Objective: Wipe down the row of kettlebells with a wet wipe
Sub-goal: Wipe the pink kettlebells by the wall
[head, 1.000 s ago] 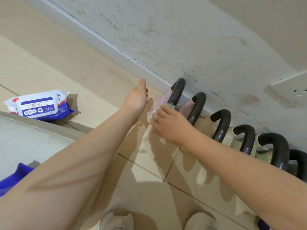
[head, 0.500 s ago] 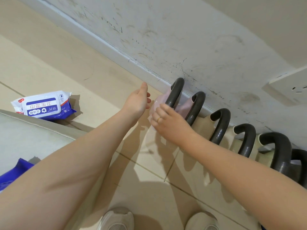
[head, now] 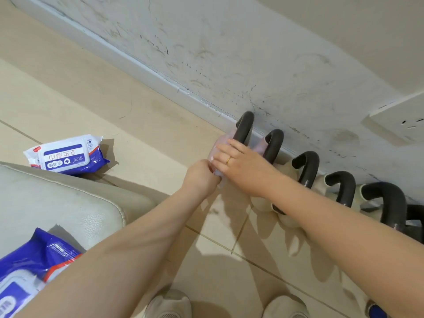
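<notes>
The first kettlebell, at the row's end by the wall, is covered by the right hand, fingers laid flat and unclenched over a wipe. The wipe's edge is pinched by the left hand, just beside. A wipes pack is seen well apart.

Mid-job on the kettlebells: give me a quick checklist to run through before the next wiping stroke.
1. Wet wipe in hand: ok, a pale sheet shows between both hands.
2. Right hand on the first pink kettlebell: ok, fingers lie by its black handle.
3. Left hand grip: cannot tell, fingers are hidden.
4. Spare wipes: ok, wipe pack lies on the floor to the left.
5. Remaining kettlebells cleaned: cannot tell.
</notes>
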Demonstrator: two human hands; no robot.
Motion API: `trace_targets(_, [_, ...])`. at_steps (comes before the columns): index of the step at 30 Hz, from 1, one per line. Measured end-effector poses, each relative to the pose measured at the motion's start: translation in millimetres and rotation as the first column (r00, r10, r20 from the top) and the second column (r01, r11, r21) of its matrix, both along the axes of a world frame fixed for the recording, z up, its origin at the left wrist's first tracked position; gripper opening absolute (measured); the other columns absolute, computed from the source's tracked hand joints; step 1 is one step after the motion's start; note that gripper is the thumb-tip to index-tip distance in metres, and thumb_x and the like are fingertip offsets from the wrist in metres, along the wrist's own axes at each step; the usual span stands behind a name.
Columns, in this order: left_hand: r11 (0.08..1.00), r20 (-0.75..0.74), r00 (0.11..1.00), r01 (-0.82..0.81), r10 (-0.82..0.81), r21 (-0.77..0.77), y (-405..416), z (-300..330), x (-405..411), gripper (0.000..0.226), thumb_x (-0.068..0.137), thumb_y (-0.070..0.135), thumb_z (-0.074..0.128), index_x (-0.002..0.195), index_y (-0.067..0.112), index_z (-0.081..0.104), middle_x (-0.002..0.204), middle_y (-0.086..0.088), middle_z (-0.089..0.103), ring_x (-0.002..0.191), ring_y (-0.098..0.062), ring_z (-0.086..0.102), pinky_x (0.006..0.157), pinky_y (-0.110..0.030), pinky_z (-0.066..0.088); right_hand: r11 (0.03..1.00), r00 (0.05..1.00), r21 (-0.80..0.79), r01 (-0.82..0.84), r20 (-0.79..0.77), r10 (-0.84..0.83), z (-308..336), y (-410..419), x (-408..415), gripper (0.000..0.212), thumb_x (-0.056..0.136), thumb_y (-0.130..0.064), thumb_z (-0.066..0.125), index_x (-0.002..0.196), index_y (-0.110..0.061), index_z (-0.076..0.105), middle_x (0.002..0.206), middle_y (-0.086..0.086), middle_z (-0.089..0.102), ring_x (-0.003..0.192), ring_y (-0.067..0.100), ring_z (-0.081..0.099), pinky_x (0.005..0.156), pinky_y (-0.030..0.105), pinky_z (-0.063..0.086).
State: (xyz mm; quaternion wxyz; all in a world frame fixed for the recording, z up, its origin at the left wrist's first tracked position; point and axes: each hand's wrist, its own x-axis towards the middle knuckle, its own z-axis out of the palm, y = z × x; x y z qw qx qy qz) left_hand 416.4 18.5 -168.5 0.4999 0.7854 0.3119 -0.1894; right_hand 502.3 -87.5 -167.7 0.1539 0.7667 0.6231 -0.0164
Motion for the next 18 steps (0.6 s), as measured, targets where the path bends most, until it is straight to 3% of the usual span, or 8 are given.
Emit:
trace_targets(2, [0.985,0.0,0.992,-0.123,0.123,-0.119,-5,-7,-5,0.022,0.08,0.006,0.061,0.102,0.006,0.057,0.094,-0.009,0.062,0.088,-0.026,0.058,0.079,-0.031,0.044,0.996,0.991,-0.04,0.081,-0.101,-0.085,14,-6,10,0.051,0.08,-0.031,0.044,0.127,-0.011,0.052,0.131,0.008,0.057,0.133,0.025,0.04,0.115,0.038,0.009])
trace_targets(5, [0.954,0.041,0.97,-0.227,0.239,-0.195,-9,-13,-8,0.027,0.081,0.001,0.053,0.106,0.012,0.055,0.085,0.0,0.055,0.08,-0.023,0.053,0.071,-0.029,0.042,0.962,0.937,0.022,0.271,-0.233,-0.259,25,-12,17,0.076,0.083,-0.059,0.014,0.142,-0.016,0.035,0.15,0.001,0.036,0.143,0.018,0.018,0.113,0.032,-0.007])
trace_targets(7, [0.931,0.066,0.949,-0.287,0.308,-0.226,-10,-14,-9,0.034,0.082,-0.002,0.044,0.11,0.012,0.057,0.088,-0.003,0.057,0.082,-0.026,0.057,0.072,-0.03,0.045,0.928,0.91,0.116,0.355,-0.272,-0.314,25,-12,14,0.073,0.085,-0.056,0.013,0.137,-0.014,0.044,0.146,0.003,0.042,0.141,0.019,0.026,0.113,0.031,-0.005])
trace_targets(9, [0.893,0.092,0.915,-0.355,0.393,-0.277,-11,-14,-10,0.037,0.083,-0.005,0.039,0.11,0.01,0.06,0.087,-0.005,0.058,0.077,-0.022,0.059,0.077,-0.03,0.048,0.889,0.894,0.164,0.428,-0.217,-0.391,23,-11,7,0.065,0.088,-0.049,0.022,0.128,-0.009,0.054,0.138,0.008,0.052,0.135,0.024,0.039,0.113,0.035,0.001])
trace_targets(12, [0.817,0.101,0.857,-0.437,0.505,-0.376,-12,-10,-12,0.042,0.084,-0.01,0.033,0.109,0.006,0.062,0.082,0.0,0.053,0.066,-0.011,0.055,0.063,-0.012,0.047,0.872,0.885,0.151,0.466,-0.093,-0.457,20,-7,-1,0.058,0.085,-0.042,0.033,0.119,-0.002,0.059,0.129,0.015,0.059,0.126,0.028,0.049,0.111,0.04,0.013])
trace_targets(16, [0.727,0.108,0.804,-0.461,0.585,-0.509,-12,-1,-12,0.039,0.08,-0.015,0.034,0.094,0.004,0.064,0.078,-0.005,0.061,0.062,-0.004,0.058,0.056,-0.008,0.045,0.942,0.946,0.147,0.302,-0.163,-0.278,9,8,-22,0.044,0.074,-0.02,0.038,0.104,0.002,0.061,0.108,0.018,0.066,0.111,0.032,0.058,0.105,0.04,0.025])
trace_targets(18, [0.676,0.106,0.764,-0.486,0.637,-0.554,-13,4,-13,0.038,0.078,-0.016,0.035,0.084,0.007,0.064,0.071,-0.004,0.061,0.054,0.0,0.057,0.054,-0.008,0.045,0.954,0.953,0.105,0.28,-0.155,-0.262,2,12,-28,0.04,0.068,-0.021,0.044,0.098,-0.002,0.062,0.098,0.013,0.067,0.105,0.03,0.061,0.106,0.038,0.024])
